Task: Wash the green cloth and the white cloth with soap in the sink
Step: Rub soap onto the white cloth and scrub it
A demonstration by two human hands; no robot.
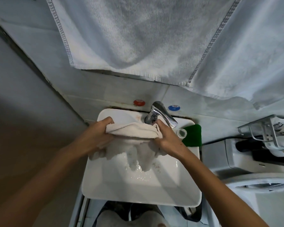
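Over the white sink (115, 192) I hold the white cloth (134, 131) bunched between both hands, its upper part rolled into a thick band and its lower folds hanging wet into the basin. My left hand (98, 135) has its fingers curled over the band's left end, and my right hand (164, 136) clutches the right end just below the chrome tap (161, 114). Under the hanging folds the basin floor glistens with water and small flecks that could be suds, though I cannot say for sure that soap is on the cloth. I see no stream falling from the spout, and whether the tap is running I cannot tell. Judging by the soaked, heavy look of the fabric, the white cloth is well into its wash, at the rubbing or wringing stage, and not yet finished. Off to the right, on the sink's far right rim, the green cloth (193, 136) lies folded beside a small clear jar (181, 133), out of the basin. It looks untouched by water from where I stand, though I can't tell whether it's been washed already; if not, it remains to be done. So I reckon at least one cloth is under way, with rinsing and squeezing out to come. A large pale towel (138, 35) hangs above on the far wall.
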